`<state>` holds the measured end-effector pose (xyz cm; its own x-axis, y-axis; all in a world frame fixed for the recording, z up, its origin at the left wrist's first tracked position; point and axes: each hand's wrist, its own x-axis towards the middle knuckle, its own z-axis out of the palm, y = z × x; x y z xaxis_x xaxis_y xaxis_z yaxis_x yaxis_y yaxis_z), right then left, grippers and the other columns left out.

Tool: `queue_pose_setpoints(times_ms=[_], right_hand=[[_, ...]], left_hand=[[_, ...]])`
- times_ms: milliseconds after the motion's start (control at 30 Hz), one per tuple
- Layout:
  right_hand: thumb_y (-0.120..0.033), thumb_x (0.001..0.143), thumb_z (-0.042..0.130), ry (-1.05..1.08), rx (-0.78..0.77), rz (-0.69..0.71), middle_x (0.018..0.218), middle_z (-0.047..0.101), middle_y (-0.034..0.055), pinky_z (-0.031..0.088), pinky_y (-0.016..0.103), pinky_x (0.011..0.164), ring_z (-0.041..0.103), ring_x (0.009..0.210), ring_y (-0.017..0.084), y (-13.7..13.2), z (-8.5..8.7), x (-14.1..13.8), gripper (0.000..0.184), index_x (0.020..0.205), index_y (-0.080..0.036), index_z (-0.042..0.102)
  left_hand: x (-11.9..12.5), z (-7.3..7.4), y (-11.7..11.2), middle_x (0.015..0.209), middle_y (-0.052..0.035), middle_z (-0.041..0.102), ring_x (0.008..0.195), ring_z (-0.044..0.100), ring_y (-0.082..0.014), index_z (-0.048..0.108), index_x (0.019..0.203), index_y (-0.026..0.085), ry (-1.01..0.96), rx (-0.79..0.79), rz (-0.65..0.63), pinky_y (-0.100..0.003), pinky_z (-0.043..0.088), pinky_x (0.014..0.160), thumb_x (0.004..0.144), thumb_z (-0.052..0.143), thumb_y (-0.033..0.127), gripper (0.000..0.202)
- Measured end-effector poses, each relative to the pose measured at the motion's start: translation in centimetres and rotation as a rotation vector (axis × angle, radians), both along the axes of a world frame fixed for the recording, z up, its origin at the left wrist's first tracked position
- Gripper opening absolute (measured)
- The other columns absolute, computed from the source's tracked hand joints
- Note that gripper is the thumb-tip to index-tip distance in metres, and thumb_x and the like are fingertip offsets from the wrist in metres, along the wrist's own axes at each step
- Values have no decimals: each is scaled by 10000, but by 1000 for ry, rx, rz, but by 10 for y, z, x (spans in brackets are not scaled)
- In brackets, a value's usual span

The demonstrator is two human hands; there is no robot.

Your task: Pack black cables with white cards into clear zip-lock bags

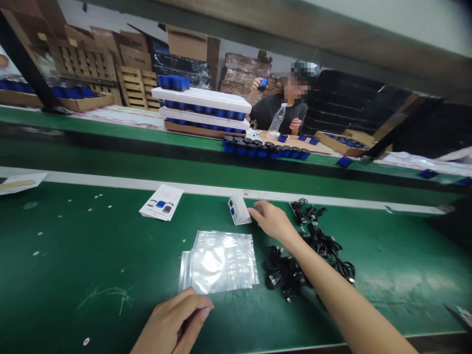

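Observation:
My right hand (271, 219) reaches forward over the green table, fingers spread, its fingertips touching a small white box (239, 210) with blue print. My left hand (177, 319) rests near the front edge with its fingers curled together, just below a stack of clear plastic bags (219, 261); nothing shows in it. A heap of black cables (306, 250) lies to the right of the bags, partly under my right forearm. A white leaflet stack (161, 202) lies farther left.
Beyond a white strip runs a green conveyor (147, 157). On it stand white trays of blue items (202, 105) and a row of blue-black round parts (265, 149). A person (283, 110) sits opposite with a plastic bottle (276, 121). Cardboard boxes and pallets line the back.

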<state>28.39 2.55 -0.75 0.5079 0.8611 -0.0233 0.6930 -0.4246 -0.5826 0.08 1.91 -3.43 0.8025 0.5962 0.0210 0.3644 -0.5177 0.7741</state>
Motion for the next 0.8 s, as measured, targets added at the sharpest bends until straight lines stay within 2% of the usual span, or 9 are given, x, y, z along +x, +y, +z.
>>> queue_pose_setpoints(times_ms=[100, 200, 233, 300, 367, 500, 633, 733, 800], right_hand=[[-192, 907, 469, -193, 76, 30, 932, 650, 103, 459, 411, 788, 626, 863, 255, -29, 13, -13, 159, 899, -165, 626], [-173, 863, 529, -249, 79, 196, 876, 690, 105, 499, 402, 761, 646, 848, 268, -58, 9, -43, 142, 824, -163, 665], [-155, 822, 591, -265, 88, 290, 995, 695, 122, 502, 407, 818, 639, 943, 282, -67, 3, -54, 113, 895, -152, 677], [-188, 777, 673, -399, 160, 533, 1261, 583, 202, 451, 487, 951, 530, 1172, 343, -79, -13, -71, 378, 1133, -77, 613], [-214, 805, 662, -463, 209, 645, 1278, 567, 212, 408, 534, 1002, 518, 1199, 335, -86, -31, -82, 449, 1210, -52, 558], [-161, 890, 544, -427, 302, 632, 1163, 667, 128, 420, 515, 1011, 613, 1099, 266, -90, -52, -89, 231, 1101, -134, 632], [-153, 867, 578, -293, 359, 546, 1128, 685, 128, 471, 469, 975, 633, 1066, 270, -88, -52, -92, 188, 1029, -133, 671], [-151, 857, 589, -153, 333, 496, 1120, 693, 109, 455, 460, 994, 635, 1063, 266, -89, -47, -96, 189, 1022, -152, 681], [-180, 862, 581, -77, 334, 427, 1203, 645, 121, 435, 480, 1006, 590, 1128, 281, -91, -46, -99, 265, 1120, -156, 638]], left_hand=[[-3, -5, 7, 860, -4, 662, 795, 648, -152, 636, 898, 264, 19, 118, 120, -213, 504, 707, 921, 419, 314, 223], [-5, -14, 18, 1041, -49, 629, 970, 607, -227, 623, 1018, 263, 84, 321, 272, -337, 497, 818, 885, 473, 364, 225], [-5, -18, 23, 1083, -73, 616, 1008, 588, -258, 607, 1068, 247, 107, 393, 309, -387, 485, 843, 872, 486, 392, 272], [-5, -23, 29, 1113, -118, 608, 1032, 563, -306, 569, 1145, 199, 150, 513, 351, -450, 458, 860, 852, 499, 466, 402], [-4, -26, 34, 1070, -137, 625, 991, 573, -318, 543, 1180, 165, 184, 576, 373, -450, 452, 843, 838, 490, 535, 507], [-2, -21, 38, 827, -49, 647, 796, 625, -245, 497, 1219, 169, 275, 448, 413, -335, 492, 717, 840, 503, 492, 498], [3, -9, 42, 708, 13, 636, 706, 637, -202, 483, 1220, 161, 351, 264, 422, -283, 500, 642, 829, 513, 403, 461], [3, 0, 43, 697, 20, 669, 650, 648, -182, 585, 1077, 207, 296, 198, 460, -258, 498, 616, 806, 524, 424, 353], [2, 5, 41, 758, 7, 703, 683, 665, -181, 644, 897, 241, 224, 134, 498, -244, 499, 626, 787, 535, 471, 277]])
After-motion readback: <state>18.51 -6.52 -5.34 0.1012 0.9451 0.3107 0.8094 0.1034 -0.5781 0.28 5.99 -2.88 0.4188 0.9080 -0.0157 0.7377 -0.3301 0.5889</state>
